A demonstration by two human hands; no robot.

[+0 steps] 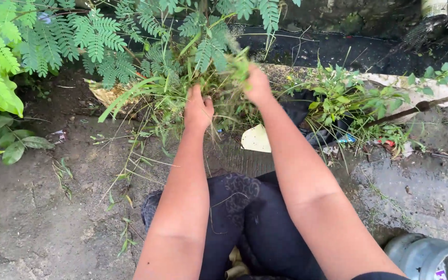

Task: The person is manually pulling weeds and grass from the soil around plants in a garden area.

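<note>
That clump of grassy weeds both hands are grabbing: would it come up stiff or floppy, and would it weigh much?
Probably floppy: the weed clump is made of thin blades that already droop and trail over the ground. Likely light for its bulk, since it looks loose and airy. The left hand and right hand are closed into it; thin strands may slip or snap, though I cannot tell how firmly it is rooted.

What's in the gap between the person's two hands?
In the head view, thin green grass stems and weeds fill the stretch between the left hand and the right hand; both hands grip into that clump.
</note>
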